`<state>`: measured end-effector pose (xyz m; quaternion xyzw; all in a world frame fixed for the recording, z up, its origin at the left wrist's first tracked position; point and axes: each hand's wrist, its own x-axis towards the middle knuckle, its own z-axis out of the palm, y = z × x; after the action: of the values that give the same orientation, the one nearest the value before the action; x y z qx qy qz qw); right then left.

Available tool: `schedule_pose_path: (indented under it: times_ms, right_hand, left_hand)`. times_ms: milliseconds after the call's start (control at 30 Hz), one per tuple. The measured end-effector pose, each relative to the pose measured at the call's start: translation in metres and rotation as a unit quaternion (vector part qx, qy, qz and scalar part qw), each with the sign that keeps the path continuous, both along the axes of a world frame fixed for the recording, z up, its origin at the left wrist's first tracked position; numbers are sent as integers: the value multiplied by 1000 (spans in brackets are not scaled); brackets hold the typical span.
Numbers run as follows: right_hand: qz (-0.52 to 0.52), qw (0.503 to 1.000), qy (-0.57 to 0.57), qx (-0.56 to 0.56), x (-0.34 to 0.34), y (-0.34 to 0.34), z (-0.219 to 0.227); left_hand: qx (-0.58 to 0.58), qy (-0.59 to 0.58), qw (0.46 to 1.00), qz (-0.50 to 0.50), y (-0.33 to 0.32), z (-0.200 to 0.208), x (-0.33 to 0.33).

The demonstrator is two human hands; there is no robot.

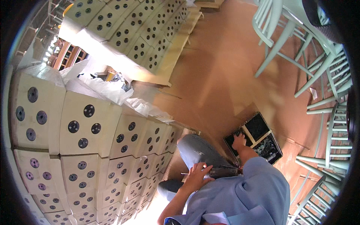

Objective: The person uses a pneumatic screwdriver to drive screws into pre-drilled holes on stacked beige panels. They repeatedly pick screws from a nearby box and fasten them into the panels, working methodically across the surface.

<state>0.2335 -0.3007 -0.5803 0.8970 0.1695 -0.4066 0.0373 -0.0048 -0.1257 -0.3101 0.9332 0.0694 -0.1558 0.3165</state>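
My right hand (240, 142) reaches down into one compartment of a dark, divided tray (252, 141) on the floor. Its fingers are bent together among small dark pieces; what they pinch is too small to make out. At my lap, beside a black pouch (224, 171) at the waist, is my left hand (197, 177). A thin pale rod (184, 173) sticks out from its curled fingers toward the left. Light wooden strips part the tray's compartments. One of them (268, 146) contains several dark, shiny small parts.
Stacked cream-coloured panels (86, 150) with black round fittings rise close on my left. A similar stack (150, 30) stands on a wooden pallet (182, 47) farther ahead. Torn plastic wrap (146, 108) lies between them. Pale green chairs (288, 41) line the right side of the reddish-brown floor (221, 67).
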Motion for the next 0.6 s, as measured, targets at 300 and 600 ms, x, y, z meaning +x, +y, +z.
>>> schedule_pose_path:
  times_ms: [300,600]
  right_hand:
    - [4,998,56,34,10,-6,-5]
    - [-112,984,61,125,30,-25,-5]
  left_hand:
    - [-78,-21,995,66,8,-14,4]
    - [-200,-72,965,155,24,-21,15]
